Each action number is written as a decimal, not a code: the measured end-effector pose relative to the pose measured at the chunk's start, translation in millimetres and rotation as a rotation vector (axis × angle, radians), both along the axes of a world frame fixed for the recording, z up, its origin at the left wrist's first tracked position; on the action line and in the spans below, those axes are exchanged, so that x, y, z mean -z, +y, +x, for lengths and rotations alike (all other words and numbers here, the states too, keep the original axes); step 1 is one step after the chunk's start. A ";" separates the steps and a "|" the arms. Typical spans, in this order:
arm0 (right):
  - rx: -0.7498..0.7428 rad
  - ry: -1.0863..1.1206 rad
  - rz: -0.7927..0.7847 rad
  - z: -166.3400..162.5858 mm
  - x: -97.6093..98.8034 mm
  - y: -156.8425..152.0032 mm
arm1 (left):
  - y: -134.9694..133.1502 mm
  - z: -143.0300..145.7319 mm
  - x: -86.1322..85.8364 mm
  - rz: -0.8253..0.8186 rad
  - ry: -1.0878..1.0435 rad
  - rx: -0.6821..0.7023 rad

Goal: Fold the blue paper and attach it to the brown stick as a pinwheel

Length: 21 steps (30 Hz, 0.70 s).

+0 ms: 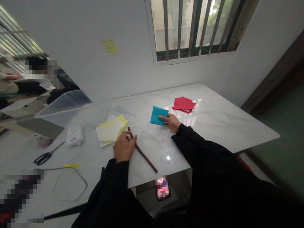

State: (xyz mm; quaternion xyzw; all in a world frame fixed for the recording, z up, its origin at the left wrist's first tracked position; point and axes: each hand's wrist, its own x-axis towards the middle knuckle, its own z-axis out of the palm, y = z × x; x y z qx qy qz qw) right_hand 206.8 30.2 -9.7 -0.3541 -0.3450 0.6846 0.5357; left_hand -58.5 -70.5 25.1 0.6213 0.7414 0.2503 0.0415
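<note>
A small blue paper envelope (158, 116) is pinched between the thumb and fingers of my right hand (173, 122), above the white marbled table. My left hand (123, 146) is curled with thumb and forefinger at the upper part of a thin brown stick (145, 156). That stick slants down toward the table's front edge. Just beyond my left hand lies a loose pile of cream and yellow paper pieces (110, 130). Red envelope-shaped papers (183, 104), with white ones partly under them, rest farther back on the right.
Black-handled scissors (45, 156), a white box-shaped device (75, 135) and a grey cable (82, 179) occupy the left side. A clear plastic bin (64, 107) stands behind them. A yellow note (110, 46) sticks to the wall near a barred window. Other people appear at far left.
</note>
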 end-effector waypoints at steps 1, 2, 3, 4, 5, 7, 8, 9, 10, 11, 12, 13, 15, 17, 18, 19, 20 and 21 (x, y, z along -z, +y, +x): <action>0.002 0.003 0.000 -0.1 0.4 0.1 | 0.5 1.7 -0.7 -0.015 0.029 -0.002; 0.005 0.005 -0.001 -0.2 1.1 0.3 | 1.3 3.2 -1.4 -0.022 0.048 -0.002; 0.008 0.006 -0.001 -0.3 1.8 0.5 | 2.3 4.5 -2.1 -0.025 0.061 0.000; 0.006 0.006 0.002 -0.4 2.5 0.7 | 3.4 5.5 -2.8 -0.023 0.069 0.000; 0.001 0.005 0.007 -0.5 3.1 0.9 | 4.5 6.3 -3.4 -0.021 0.073 -0.001; -0.021 0.003 0.023 -0.5 3.7 1.0 | 6.7 7.6 -4.6 -0.020 0.076 -0.009; -0.034 0.002 0.031 -0.3 3.7 0.8 | 7.7 8.3 -5.0 -0.020 0.079 -0.012; -0.048 0.000 0.038 -0.1 3.4 0.6 | 8.6 9.0 -5.4 -0.020 0.081 -0.014; -0.059 -0.003 0.043 0.2 2.9 0.3 | 9.5 9.6 -5.5 -0.017 0.081 -0.012; -0.068 -0.008 0.045 0.5 2.3 -0.1 | 10.3 10.2 -5.4 -0.011 0.080 -0.008; -0.074 -0.013 0.046 0.9 1.6 -0.4 | 11.2 10.7 -4.9 0.001 0.075 -0.004; -0.079 -0.017 0.046 1.4 1.0 -0.8 | 12.3 11.1 -4.2 0.017 0.065 0.000; -0.087 -0.019 0.043 2.3 0.1 -1.3 | 15.2 11.8 -2.4 0.042 0.015 0.009; -0.098 -0.017 0.041 3.1 -0.1 -1.6 | 18.6 13.1 -1.1 0.039 -0.097 0.028; -0.104 -0.017 0.041 3.4 0.0 -1.6 | 20.3 14.3 -1.1 0.022 -0.180 0.049; -0.109 -0.017 0.042 3.7 0.2 -1.6 | 22.0 16.1 -1.7 -0.001 -0.278 0.077; -0.113 -0.018 0.043 4.1 0.6 -1.4 | 23.5 18.3 -3.0 -0.024 -0.380 0.111; -0.119 -0.021 0.045 4.4 0.9 -1.2 | 25.0 21.0 -4.8 -0.045 -0.478 0.147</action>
